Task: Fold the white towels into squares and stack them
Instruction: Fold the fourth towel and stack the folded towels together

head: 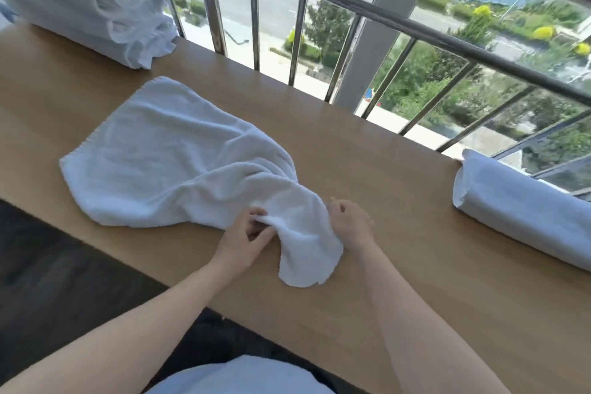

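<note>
A crumpled white towel [172,157] lies spread across the wooden table [399,233], its near end bunched and drawn toward me. My left hand [246,237] pinches a fold of that bunched end. My right hand [351,222] sits at the towel's right edge with curled fingers; the cloth hides whether they hold it. A folded white towel [524,211] lies at the table's right end. A tall pile of white towels [86,0] stands at the far left corner.
A metal railing [351,9] and a white window post [380,25] run along the table's far edge, with a street and shrubs below. Dark floor [48,265] lies to the near left of the table.
</note>
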